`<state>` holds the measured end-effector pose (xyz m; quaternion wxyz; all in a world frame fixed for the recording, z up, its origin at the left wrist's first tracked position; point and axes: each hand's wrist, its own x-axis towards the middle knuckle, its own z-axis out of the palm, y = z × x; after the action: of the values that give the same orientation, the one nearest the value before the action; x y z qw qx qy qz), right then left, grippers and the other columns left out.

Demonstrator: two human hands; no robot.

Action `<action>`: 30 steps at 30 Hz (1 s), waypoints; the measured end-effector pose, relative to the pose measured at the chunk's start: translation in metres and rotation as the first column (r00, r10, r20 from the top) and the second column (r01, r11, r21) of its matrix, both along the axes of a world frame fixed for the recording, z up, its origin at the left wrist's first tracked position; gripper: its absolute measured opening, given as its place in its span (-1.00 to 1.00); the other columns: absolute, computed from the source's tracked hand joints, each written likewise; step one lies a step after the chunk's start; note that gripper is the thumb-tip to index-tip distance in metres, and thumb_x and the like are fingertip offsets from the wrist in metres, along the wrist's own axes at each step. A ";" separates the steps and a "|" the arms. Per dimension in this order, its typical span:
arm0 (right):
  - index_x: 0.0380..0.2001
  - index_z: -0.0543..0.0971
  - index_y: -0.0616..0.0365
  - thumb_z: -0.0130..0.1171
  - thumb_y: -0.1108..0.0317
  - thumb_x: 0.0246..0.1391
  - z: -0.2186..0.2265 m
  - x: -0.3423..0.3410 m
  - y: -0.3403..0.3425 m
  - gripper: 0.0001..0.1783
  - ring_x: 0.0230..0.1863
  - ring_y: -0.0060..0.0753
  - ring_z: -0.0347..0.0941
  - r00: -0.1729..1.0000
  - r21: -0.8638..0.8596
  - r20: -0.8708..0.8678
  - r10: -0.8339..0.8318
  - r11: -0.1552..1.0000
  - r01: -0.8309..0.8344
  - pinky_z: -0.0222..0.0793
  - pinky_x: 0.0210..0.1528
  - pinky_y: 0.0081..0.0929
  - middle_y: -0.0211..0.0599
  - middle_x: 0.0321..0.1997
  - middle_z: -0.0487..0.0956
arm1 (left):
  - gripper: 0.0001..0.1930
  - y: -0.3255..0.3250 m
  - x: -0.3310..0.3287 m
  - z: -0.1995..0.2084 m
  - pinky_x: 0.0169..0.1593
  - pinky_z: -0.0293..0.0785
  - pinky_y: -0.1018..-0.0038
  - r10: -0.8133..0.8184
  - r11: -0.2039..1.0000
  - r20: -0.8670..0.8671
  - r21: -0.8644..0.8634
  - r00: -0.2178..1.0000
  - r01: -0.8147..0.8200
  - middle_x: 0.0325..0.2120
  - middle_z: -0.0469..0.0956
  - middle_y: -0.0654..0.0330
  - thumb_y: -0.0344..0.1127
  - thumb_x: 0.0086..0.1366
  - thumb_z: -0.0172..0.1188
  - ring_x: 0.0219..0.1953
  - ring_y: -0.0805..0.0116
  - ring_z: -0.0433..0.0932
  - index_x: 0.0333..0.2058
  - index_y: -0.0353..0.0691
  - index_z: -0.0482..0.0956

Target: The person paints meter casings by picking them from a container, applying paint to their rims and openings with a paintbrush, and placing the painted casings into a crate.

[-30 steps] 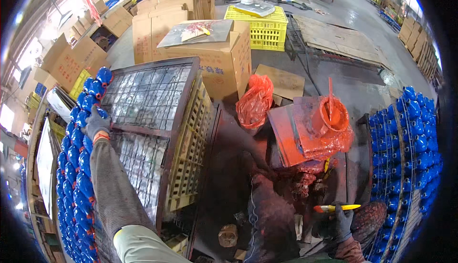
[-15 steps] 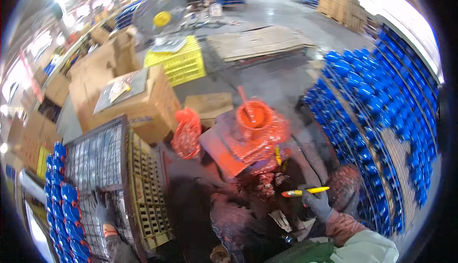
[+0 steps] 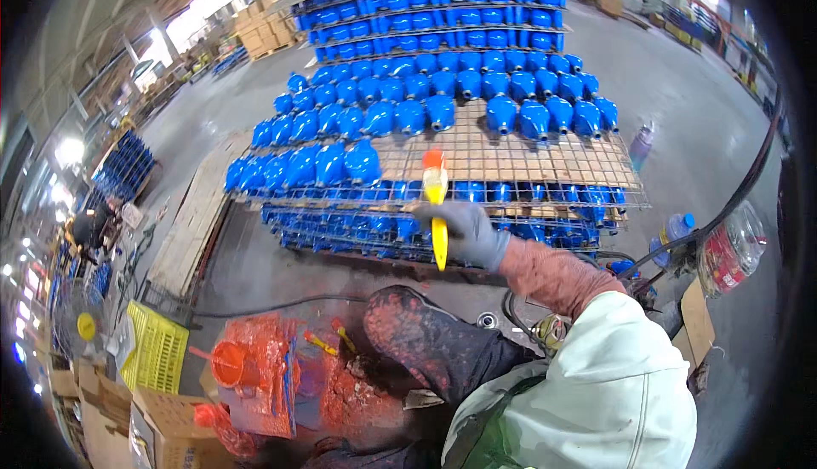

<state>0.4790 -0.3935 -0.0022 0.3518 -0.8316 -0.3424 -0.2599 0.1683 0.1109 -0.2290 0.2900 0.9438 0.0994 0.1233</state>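
Note:
A yellow-handled paintbrush (image 3: 436, 192), its bristles red-orange, is gripped upright in my gloved right hand (image 3: 475, 235). The fingers close round the handle, and the brush tip shows in front of a wire mesh rack (image 3: 519, 169). Shiny blue metal castings (image 3: 362, 163) with narrow necks stand in rows on that rack, with a gap between the front rows. More of them fill the layers beneath. My left hand is outside the picture. Low on the left, an orange-red paint bucket (image 3: 234, 364) stands on a paint-covered surface with a stick leaning in it.
Two yellow-handled brushes (image 3: 342, 335) lie near the bucket. A yellow plastic crate (image 3: 157, 348) and a cardboard box (image 3: 170, 422) stand at left. To the right are a dark hose (image 3: 740, 201) and a large clear jar (image 3: 734, 248). More stacked blue castings (image 3: 472, 18) rise behind.
My view has swung right to the blue castings. My right hand, still holding the brush, has come up in front of the rack. My left hand has gone out of view.

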 end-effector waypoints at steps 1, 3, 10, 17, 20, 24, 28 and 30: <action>-0.06 0.53 -0.01 0.24 0.40 -0.14 -0.003 0.022 -0.024 -0.54 -0.33 -0.06 0.56 0.990 -0.020 0.110 -0.092 0.995 0.095 0.46 -0.30 -0.26 -0.17 -0.36 0.59 | -0.43 -0.029 0.002 -0.006 -0.05 0.42 0.20 -0.038 0.999 -0.022 -0.011 0.999 0.038 -0.01 0.46 -0.08 0.02 0.23 0.12 -0.05 -0.05 0.46 0.12 -0.18 0.38; -0.02 0.50 -0.01 0.27 0.34 -0.13 -0.004 0.057 -0.064 -0.50 -0.29 -0.02 0.55 0.973 0.023 0.119 -0.199 0.980 0.197 0.45 -0.25 -0.20 -0.10 -0.31 0.59 | -0.43 -0.078 -0.003 -0.014 -0.08 0.44 0.20 -0.082 0.996 -0.060 -0.026 0.995 0.081 -0.04 0.48 -0.08 0.02 0.21 0.14 -0.09 -0.04 0.48 0.11 -0.19 0.39; 0.10 0.43 -0.05 0.14 -0.09 0.08 -0.035 0.132 -0.149 -0.42 -0.07 0.04 0.48 0.809 -0.220 0.050 -0.586 0.784 0.581 0.41 -0.03 -0.15 0.00 -0.07 0.54 | -0.41 -0.147 -0.009 -0.015 -0.19 0.50 0.21 -0.025 0.997 -0.112 -0.073 0.993 0.017 -0.15 0.56 -0.06 0.04 0.15 0.22 -0.23 -0.02 0.57 0.06 -0.23 0.44; 0.06 0.42 0.10 0.23 0.36 -0.07 -0.042 0.138 -0.168 -0.45 0.02 0.08 0.42 0.914 0.109 -0.103 -0.393 0.909 0.403 0.34 0.07 -0.22 0.02 -0.04 0.50 | -0.54 -0.166 0.027 0.047 -0.04 0.44 0.18 0.046 0.995 -0.639 -0.038 0.768 -0.091 -0.14 0.56 -0.05 0.08 0.26 0.03 -0.07 -0.08 0.51 -0.01 -0.08 0.50; -0.03 0.44 0.18 0.18 0.47 -0.12 -0.073 0.159 -0.182 -0.52 -0.18 0.14 0.46 0.789 -0.024 0.484 -0.379 0.895 0.445 0.40 -0.13 -0.15 0.04 -0.15 0.52 | -0.54 -0.157 0.015 0.014 -0.06 0.44 0.14 0.086 0.996 -0.650 0.057 0.755 -0.064 -0.16 0.56 -0.06 0.10 0.27 -0.02 -0.09 -0.10 0.52 -0.01 -0.06 0.50; -0.13 0.51 0.01 0.18 0.46 -0.21 -0.054 0.135 -0.155 -0.55 -0.25 0.06 0.48 0.905 -0.326 0.255 -0.340 0.851 0.411 0.41 -0.23 -0.17 -0.03 -0.21 0.53 | -0.54 -0.152 0.004 -0.001 -0.08 0.44 0.11 0.041 0.997 -0.570 -0.026 0.820 -0.069 -0.17 0.56 -0.07 0.12 0.29 -0.06 -0.10 -0.12 0.51 -0.01 -0.02 0.49; -0.16 0.51 0.05 0.23 0.54 -0.32 -0.030 0.105 -0.132 -0.50 -0.36 0.05 0.49 0.880 -0.189 0.447 -0.157 0.945 0.265 0.42 -0.34 -0.20 -0.08 -0.34 0.53 | -0.47 -0.170 0.030 0.045 -0.05 0.44 0.11 -0.056 0.995 -0.566 -0.101 0.823 -0.001 -0.14 0.56 -0.09 0.19 0.24 -0.01 -0.08 -0.11 0.52 0.02 -0.05 0.48; -0.18 0.50 0.05 0.28 0.54 -0.22 0.002 0.071 -0.088 -0.57 -0.29 -0.06 0.53 0.954 -0.070 0.273 -0.120 0.987 0.144 0.46 -0.27 -0.27 -0.11 -0.19 0.55 | -0.54 -0.186 0.037 0.069 -0.04 0.44 0.17 -0.096 0.899 -0.303 -0.435 0.948 -0.048 -0.14 0.56 -0.06 0.06 0.27 0.04 -0.07 -0.07 0.51 -0.01 -0.14 0.48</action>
<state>0.5497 -0.4815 -0.0001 0.2465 -0.8247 -0.3417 -0.3773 0.2052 -0.0750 -0.1602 0.4761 0.8631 0.1579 -0.0591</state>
